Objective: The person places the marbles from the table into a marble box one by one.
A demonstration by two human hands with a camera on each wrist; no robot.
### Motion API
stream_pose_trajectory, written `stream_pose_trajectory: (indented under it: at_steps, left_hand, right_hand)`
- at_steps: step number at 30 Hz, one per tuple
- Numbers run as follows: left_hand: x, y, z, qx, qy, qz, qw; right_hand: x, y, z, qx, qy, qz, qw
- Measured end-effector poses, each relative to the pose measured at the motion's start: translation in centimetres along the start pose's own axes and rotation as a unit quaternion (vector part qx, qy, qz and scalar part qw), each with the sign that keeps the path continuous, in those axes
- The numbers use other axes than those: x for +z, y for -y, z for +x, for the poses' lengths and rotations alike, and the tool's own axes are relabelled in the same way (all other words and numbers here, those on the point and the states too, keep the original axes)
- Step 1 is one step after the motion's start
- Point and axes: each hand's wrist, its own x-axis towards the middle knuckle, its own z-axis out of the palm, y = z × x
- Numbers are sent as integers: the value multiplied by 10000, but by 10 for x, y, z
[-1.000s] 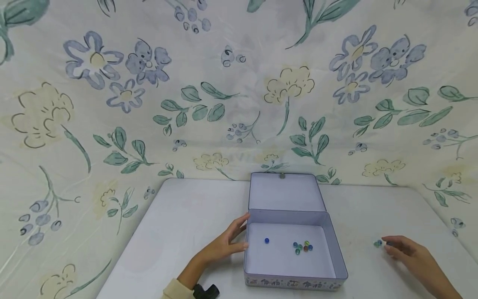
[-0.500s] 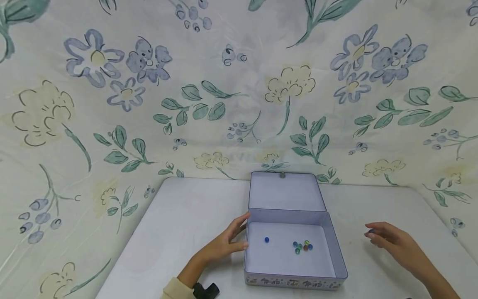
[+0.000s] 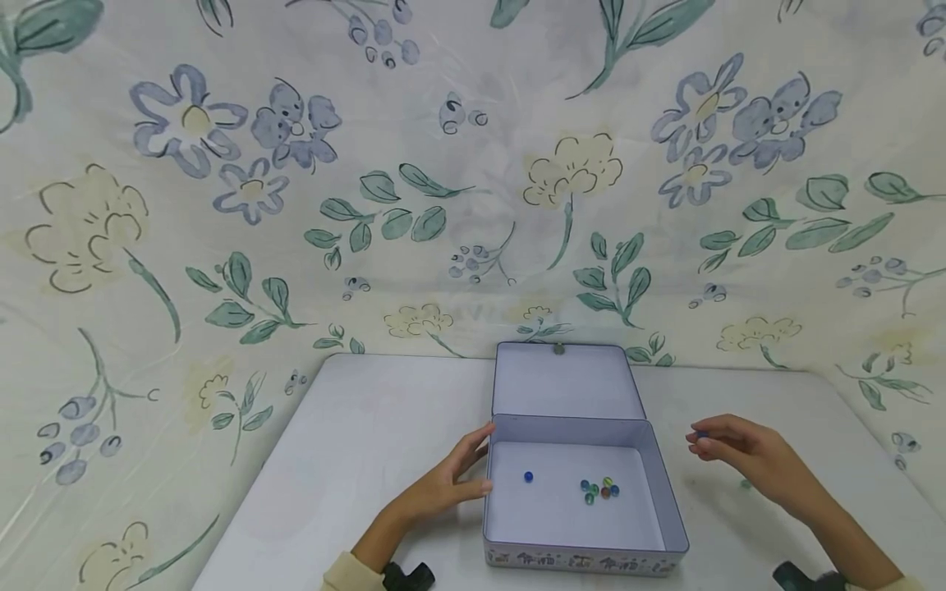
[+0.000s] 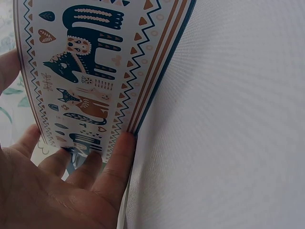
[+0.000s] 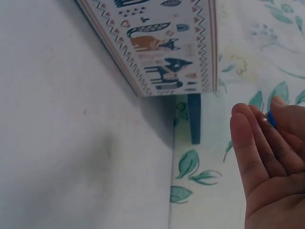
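Note:
A pale lilac tin box (image 3: 576,525) stands on the white table with its hinged lid tipped back. Inside lie a blue marble (image 3: 528,477) on the left and a cluster of several coloured marbles (image 3: 594,490) right of the middle. My left hand (image 3: 436,488) rests on the box's left side, its fingers spread along the patterned wall (image 4: 90,86). Beyond the box's right wall, my right hand (image 3: 761,464) is raised above the table. It pinches a dark blue marble (image 5: 271,118) between thumb and fingertips, which partly hide it.
A green marble (image 3: 746,484) lies on the table below the right hand, partly hidden by it. The white tabletop (image 3: 355,427) ends at a flower-print cloth (image 3: 414,271) behind and at the sides. The raised lid (image 3: 567,382) stands at the back of the box.
My right hand has lifted the blue marble away from the loose marbles on the right and moved left toward the box. The left hand stays against the box.

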Motion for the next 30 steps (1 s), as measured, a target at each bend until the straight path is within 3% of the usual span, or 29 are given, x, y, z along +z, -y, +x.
stream_pose_trajectory:
  at_steps: [8, 17, 30]
  left_hand:
    - [-1, 0, 0, 75, 24, 37, 10000]
    - [0, -1, 2, 42, 44, 18, 10000]
    - [1, -1, 3, -43, 7, -9, 10000]
  right_hand:
    - [8, 17, 14, 27, 235, 307, 9992]
    - [17, 30, 33, 11, 561, 301, 9980]
    - [26, 46, 54, -615, 698, 172, 9955]
